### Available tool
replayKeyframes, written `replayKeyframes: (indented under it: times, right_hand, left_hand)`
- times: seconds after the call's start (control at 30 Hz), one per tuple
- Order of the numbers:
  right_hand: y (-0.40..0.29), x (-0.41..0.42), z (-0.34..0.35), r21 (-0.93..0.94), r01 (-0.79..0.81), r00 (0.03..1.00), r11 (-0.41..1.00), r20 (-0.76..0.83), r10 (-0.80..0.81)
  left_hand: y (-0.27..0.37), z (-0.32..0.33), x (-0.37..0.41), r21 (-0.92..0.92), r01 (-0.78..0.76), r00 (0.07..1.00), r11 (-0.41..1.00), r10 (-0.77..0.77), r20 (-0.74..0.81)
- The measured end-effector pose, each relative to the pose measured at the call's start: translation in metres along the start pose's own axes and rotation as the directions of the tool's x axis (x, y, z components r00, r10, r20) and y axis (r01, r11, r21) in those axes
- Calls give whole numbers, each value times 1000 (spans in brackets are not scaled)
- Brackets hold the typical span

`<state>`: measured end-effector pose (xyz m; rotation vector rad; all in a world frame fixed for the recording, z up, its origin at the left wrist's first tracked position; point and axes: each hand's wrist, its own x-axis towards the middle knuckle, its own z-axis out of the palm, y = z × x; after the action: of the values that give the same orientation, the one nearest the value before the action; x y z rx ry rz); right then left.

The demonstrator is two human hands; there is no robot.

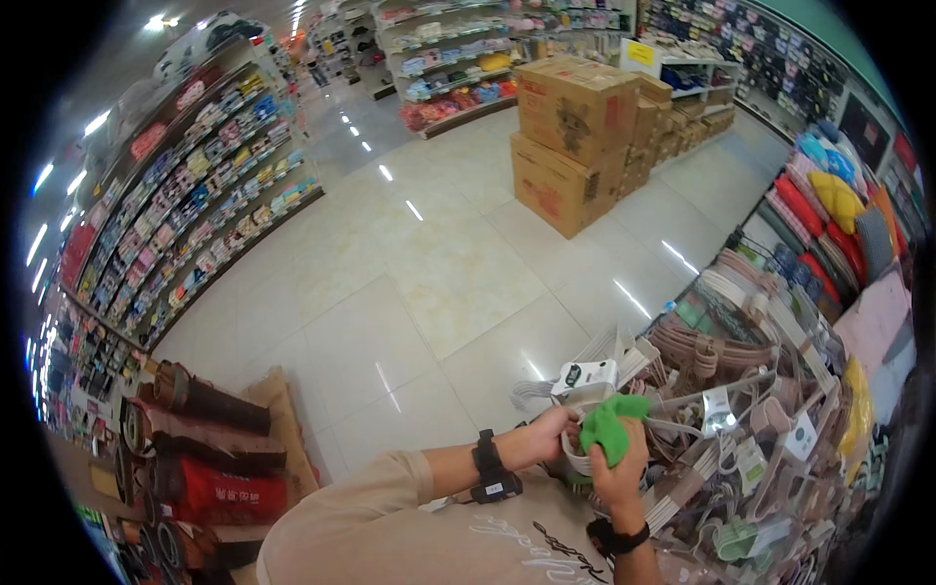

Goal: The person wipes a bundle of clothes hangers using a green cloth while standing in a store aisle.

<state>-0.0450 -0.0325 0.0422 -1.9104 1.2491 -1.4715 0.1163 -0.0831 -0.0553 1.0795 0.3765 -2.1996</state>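
Observation:
My left hand (pixel 550 437) grips a bundle of pale plastic clothes hangers (pixel 579 462), which stands close to my body and carries a white card label (pixel 585 377). In my right hand (pixel 623 475) is a crumpled bright green cloth (pixel 608 430), pinched between thumb and fingers against the bundle's side. The fingers of the left hand are partly hidden behind the hangers and the cloth. Just right of both hands lies a large heap of beige and brown hangers (pixel 687 482), many with card tags.
Rolled mats (pixel 219 398) stand at my lower left beside a cardboard panel (pixel 281 417). Stacked cartons (pixel 563 175) sit on the tiled floor (pixel 424 285) ahead. Shelves of folded textiles (pixel 212 168) line the left, and cushions (pixel 841 201) are piled at the right.

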Motion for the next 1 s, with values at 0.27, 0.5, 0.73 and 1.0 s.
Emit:
replayKeyframes:
  times: [0.27,0.5,0.73,1.0]
  right_hand:
    - [13,2,8,-104,21,1000,994,14,-19]
    - [30,-9,-11,-56,-246,965,968,-108,239]
    - [44,-12,-22,267,-386,903,883,-86,421]
    - [13,-2,-4,67,-284,941,956,212,265]
  left_hand:
    - [8,10,-16,120,8,999,993,-11,30]
    - [22,15,-22,53,85,996,995,-86,13]
    - [4,53,-44,235,-72,989,969,39,142]
    - [12,21,-13,318,-95,889,943,-64,454]
